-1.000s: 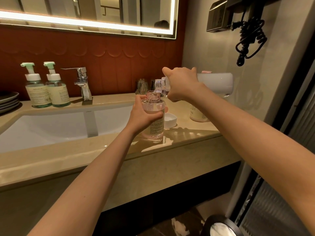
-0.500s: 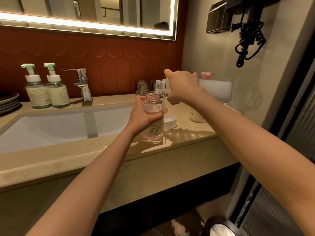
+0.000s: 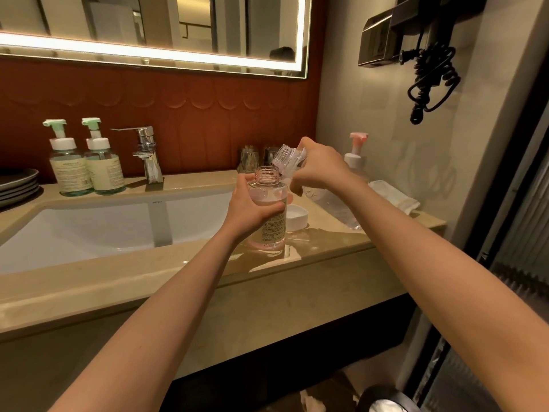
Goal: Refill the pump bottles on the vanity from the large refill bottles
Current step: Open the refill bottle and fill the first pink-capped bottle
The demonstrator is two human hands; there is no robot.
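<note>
Pump bottle [image 3: 273,230], top off, stands on the counter [image 3: 326,245] in the left hand [image 3: 252,208].
Left fingers curl round its middle; the right hand [image 3: 318,171], just to the right, grips a clear refill bottle [image 3: 332,208] near its ribbed neck, tilted, mouth beside the open neck. A white cap [image 3: 295,220] lies just behind.

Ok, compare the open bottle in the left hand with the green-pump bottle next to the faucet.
The open bottle has no pump, its threaded neck bare; the green-pump bottle wears its pump. The left hand grips the open bottle near the front of the counter; the green-pump bottle stands untouched at the back, left of the faucet. The open bottle's base looks pinkish, the green-pump bottle's greenish. Both are upright, clear and labelled.
</note>
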